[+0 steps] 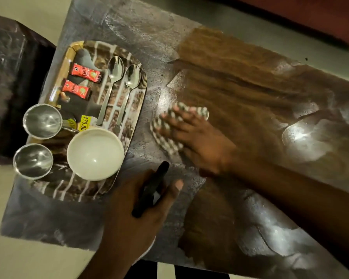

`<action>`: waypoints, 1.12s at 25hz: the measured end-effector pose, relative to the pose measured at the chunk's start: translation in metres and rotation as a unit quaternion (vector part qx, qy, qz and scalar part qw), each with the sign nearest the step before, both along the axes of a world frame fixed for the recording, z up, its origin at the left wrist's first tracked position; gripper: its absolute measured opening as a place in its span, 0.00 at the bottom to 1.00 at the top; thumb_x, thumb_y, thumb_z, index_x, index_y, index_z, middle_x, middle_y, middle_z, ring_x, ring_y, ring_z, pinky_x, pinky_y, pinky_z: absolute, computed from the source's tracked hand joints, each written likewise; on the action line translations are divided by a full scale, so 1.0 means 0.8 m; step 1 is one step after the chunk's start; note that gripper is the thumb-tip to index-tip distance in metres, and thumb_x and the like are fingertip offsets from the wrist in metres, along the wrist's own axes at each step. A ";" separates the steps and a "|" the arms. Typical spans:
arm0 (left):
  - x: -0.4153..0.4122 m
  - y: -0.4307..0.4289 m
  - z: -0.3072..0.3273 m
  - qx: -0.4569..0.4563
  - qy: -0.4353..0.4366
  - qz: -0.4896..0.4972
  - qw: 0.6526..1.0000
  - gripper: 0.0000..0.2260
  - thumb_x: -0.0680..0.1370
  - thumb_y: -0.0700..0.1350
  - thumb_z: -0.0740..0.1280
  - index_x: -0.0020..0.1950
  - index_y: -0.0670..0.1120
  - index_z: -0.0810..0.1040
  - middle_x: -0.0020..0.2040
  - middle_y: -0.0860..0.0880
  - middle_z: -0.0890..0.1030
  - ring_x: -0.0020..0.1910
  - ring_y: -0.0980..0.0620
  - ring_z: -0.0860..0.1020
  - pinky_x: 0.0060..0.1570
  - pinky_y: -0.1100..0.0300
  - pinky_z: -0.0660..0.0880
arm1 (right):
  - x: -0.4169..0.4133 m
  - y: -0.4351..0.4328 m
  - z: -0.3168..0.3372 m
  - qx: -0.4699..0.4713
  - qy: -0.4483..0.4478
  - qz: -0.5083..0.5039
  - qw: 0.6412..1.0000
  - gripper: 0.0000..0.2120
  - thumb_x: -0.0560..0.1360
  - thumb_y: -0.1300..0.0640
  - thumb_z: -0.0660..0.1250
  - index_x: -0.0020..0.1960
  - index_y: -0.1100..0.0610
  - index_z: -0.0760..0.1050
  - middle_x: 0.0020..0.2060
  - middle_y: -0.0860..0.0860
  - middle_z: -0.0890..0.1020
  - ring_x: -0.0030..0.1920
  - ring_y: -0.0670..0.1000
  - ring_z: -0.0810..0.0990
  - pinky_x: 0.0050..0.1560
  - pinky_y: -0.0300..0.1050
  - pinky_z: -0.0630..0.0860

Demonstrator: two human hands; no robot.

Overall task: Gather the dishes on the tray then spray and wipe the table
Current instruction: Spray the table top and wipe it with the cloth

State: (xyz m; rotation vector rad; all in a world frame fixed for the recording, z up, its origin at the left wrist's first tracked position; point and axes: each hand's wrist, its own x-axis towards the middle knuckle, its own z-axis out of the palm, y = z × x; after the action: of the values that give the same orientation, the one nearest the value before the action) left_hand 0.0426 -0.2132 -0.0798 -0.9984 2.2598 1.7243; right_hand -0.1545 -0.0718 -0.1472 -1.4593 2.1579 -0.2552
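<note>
A patterned tray (129, 117) lies at the table's left end. On it are a white bowl (95, 154), two steel cups (41, 120) (33, 160), two spoons (113, 77) (130, 85) and two red sachets (85, 73) (75, 90). My right hand (197, 141) presses flat on a checked cloth (165, 135) in the middle of the wooden table (240, 81). My left hand (135, 216) grips a black spray bottle head (151, 190) near the table's front edge, just right of the tray.
The table top shows a wet, foamy film around a dry brown streak right of the cloth. A dark seat (8, 87) stands past the table's left end. Pale floor (28, 258) lies below the front edge.
</note>
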 end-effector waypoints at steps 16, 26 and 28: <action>0.097 0.035 0.010 -0.017 0.019 -0.038 0.999 0.20 0.74 0.55 0.78 0.31 0.49 0.73 0.26 0.49 0.74 0.25 0.53 0.73 0.32 0.62 0.70 | 0.185 0.070 -0.009 -0.023 0.033 -0.066 0.997 0.34 0.81 0.54 0.59 0.86 0.46 0.56 0.86 0.50 0.55 0.87 0.57 0.46 0.86 0.61 0.44; 0.181 0.072 0.021 0.020 0.028 -0.020 0.999 0.21 0.77 0.56 0.76 0.37 0.40 0.77 0.27 0.41 0.73 0.26 0.41 0.73 0.31 0.49 0.71 | 0.209 0.059 -0.009 -0.032 0.012 -0.569 0.821 0.35 0.78 0.51 0.56 0.86 0.47 0.58 0.87 0.51 0.54 0.87 0.58 0.43 0.85 0.63 0.43; 0.191 0.076 0.017 0.013 0.030 -0.014 0.999 0.24 0.79 0.49 0.77 0.31 0.39 0.72 0.24 0.43 0.70 0.23 0.48 0.69 0.28 0.53 0.68 | 0.271 0.030 -0.014 -0.022 0.018 -0.422 0.906 0.34 0.81 0.52 0.57 0.86 0.46 0.55 0.87 0.51 0.51 0.87 0.58 0.41 0.85 0.65 0.42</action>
State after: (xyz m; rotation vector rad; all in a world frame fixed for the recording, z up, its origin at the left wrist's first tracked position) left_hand 0.1957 -0.1527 -0.0660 -0.9169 2.2692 1.7899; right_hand 0.0625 -0.0478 -0.1582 -0.4539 2.7045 -0.5758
